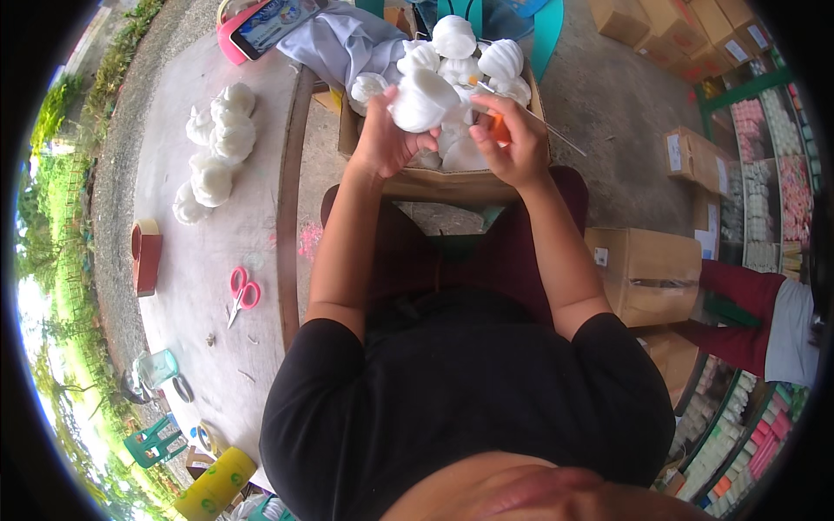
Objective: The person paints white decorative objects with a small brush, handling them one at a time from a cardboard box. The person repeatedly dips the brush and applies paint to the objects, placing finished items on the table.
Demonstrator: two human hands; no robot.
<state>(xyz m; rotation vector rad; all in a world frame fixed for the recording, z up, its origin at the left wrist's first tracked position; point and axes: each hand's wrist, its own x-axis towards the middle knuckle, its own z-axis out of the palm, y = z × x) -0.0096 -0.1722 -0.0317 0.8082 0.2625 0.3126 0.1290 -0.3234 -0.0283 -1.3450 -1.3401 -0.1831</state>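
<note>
My left hand (387, 139) is closed around a white, rounded bundle (423, 102) that looks like soft yarn or netting, held over an open cardboard box (443, 185). Close on its right, my right hand (512, 143) has its fingers curled round an orange object (499, 128), whose full shape is hidden. A long thin pale rod (556, 130) slants out past the right-hand fingers; whether it joins the orange object I cannot tell. More white bundles (454, 37) fill the box below and beyond my hands.
On the grey table (191, 278) at left lie several white bundles (230, 130), pink-handled scissors (243, 293), a tape roll (146, 252) and a phone (274, 28) by grey cloth (347, 52). Cardboard boxes (643, 273), stocked shelves (756, 191) and another person's legs (738, 300) are at right.
</note>
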